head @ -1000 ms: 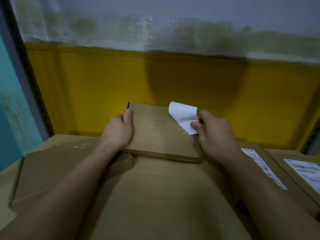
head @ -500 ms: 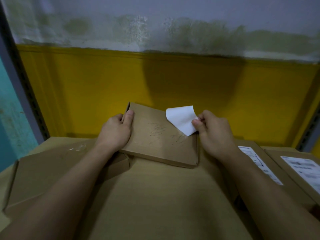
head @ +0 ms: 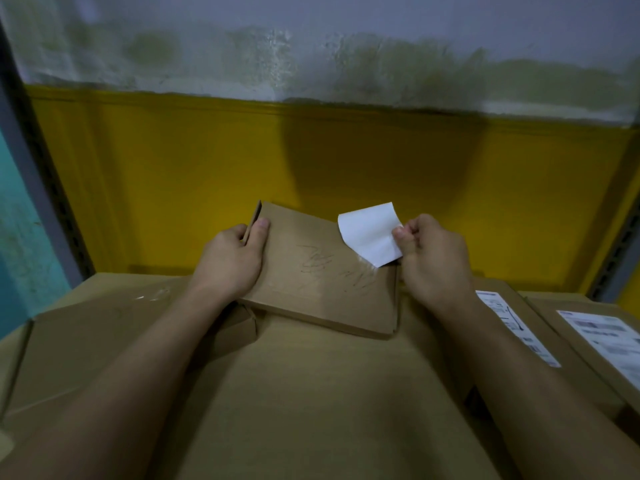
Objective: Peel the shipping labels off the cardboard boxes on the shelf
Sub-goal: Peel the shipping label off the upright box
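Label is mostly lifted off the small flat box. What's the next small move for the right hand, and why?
Probably pull the label up and rightward: the right hand pinches its edge, only its lower corner seems stuck to the box, which the left hand grips.

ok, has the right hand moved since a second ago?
Yes, slightly. Against the labelled box beside it, the right hand, pinching the white label, has shifted up and right, taking the label with it.
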### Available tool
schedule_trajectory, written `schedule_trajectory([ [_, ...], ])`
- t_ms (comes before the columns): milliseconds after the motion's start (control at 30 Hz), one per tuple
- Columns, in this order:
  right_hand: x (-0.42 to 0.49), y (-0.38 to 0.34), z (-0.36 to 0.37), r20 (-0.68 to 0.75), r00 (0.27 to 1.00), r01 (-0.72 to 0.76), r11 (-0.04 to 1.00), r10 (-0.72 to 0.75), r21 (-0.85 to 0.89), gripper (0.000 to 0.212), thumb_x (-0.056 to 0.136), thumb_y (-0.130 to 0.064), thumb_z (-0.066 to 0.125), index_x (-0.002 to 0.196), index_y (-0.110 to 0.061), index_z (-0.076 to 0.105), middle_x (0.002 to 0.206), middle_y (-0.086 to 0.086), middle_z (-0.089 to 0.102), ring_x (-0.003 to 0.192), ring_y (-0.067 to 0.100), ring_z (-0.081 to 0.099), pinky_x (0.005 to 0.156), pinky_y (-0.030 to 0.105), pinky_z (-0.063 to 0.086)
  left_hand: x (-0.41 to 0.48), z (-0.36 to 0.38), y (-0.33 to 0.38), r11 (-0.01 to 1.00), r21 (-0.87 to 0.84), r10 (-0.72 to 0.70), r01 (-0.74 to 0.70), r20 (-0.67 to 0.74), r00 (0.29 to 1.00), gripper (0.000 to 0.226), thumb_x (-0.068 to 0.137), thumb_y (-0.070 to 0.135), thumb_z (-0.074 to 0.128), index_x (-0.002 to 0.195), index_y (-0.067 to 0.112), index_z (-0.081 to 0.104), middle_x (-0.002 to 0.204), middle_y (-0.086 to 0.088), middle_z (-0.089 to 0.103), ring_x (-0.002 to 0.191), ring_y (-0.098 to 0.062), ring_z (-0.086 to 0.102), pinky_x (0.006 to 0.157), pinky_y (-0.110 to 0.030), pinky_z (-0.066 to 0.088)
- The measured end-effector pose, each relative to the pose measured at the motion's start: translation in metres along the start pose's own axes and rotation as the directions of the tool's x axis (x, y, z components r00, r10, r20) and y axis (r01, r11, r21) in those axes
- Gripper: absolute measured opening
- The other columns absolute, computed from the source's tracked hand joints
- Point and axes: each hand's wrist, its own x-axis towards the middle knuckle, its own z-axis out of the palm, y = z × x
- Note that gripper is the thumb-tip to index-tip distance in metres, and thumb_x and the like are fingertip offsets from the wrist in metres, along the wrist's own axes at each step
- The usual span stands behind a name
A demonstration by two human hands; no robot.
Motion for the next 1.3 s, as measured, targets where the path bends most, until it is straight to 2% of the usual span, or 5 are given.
schedule_trajectory([
  [167, 0.002, 0.003, 0.002, -0.058, 0.998, -0.011, 0.997, 0.015, 0.073, 0.015, 0.098, -0.028, 0.049, 0.087, -0.018, 0.049, 0.078, 0.006, 0.061, 0.069, 0.029, 0.062, 0.062, 0.044, 0.052, 0.000, -0.002, 0.004, 0.999, -0.040, 0.025, -0.025, 0.014, 1.000, 0.052, 0.097, 0.057, 0.037, 0.100, 0.013, 0.065, 0.089, -0.006, 0.066, 0.086, -0.026, 0.061, 0.071, -0.036, 0.045],
  [333, 0.003, 0.008, 0.005, -0.100, 0.993, -0.040, 0.985, 0.057, 0.167, 0.015, 0.097, -0.028, 0.052, 0.087, -0.017, 0.052, 0.082, 0.009, 0.064, 0.073, 0.031, 0.065, 0.063, 0.052, 0.055, 0.001, -0.006, 0.002, 0.995, -0.096, 0.020, -0.014, 0.060, 0.998, 0.059, 0.090, 0.066, 0.046, 0.123, 0.019, 0.059, 0.109, 0.000, 0.066, 0.099, -0.023, 0.062, 0.084, -0.036, 0.051],
  [600, 0.002, 0.009, 0.003, -0.141, 0.974, -0.132, 0.949, 0.178, 0.285, 0.016, 0.098, -0.028, 0.050, 0.088, -0.016, 0.054, 0.078, 0.004, 0.062, 0.072, 0.028, 0.066, 0.060, 0.050, 0.056, -0.003, -0.006, 0.004, 0.986, -0.143, 0.089, -0.084, 0.034, 0.995, 0.039, 0.081, 0.061, 0.064, 0.105, 0.032, 0.055, 0.090, 0.016, 0.060, 0.080, -0.003, 0.060, 0.061, -0.023, 0.045],
  [733, 0.014, 0.013, -0.021, -0.118, 0.886, -0.270, 0.703, 0.450, 0.658, 0.021, 0.105, -0.028, 0.033, 0.105, -0.010, 0.043, 0.075, 0.015, 0.064, 0.052, 0.022, 0.068, 0.044, 0.034, 0.055, -0.003, -0.016, -0.003, 0.994, -0.098, 0.048, -0.046, 0.016, 0.999, 0.040, 0.081, 0.064, 0.062, 0.104, 0.031, 0.058, 0.093, 0.009, 0.063, 0.084, -0.012, 0.062, 0.063, -0.027, 0.045],
  [1300, -0.007, -0.016, -0.009, -0.169, 0.985, 0.034, 0.908, 0.041, 0.418, 0.012, 0.096, -0.026, 0.054, 0.086, -0.024, 0.060, 0.080, -0.015, 0.065, 0.077, 0.005, 0.066, 0.066, 0.045, 0.057, -0.004, -0.017, 0.000, 0.992, 0.124, 0.010, -0.001, -0.069, 0.998, 0.047, 0.102, 0.047, 0.029, 0.107, 0.008, 0.055, 0.111, -0.020, 0.061, 0.101, -0.037, 0.053, 0.081, -0.040, 0.040],
])
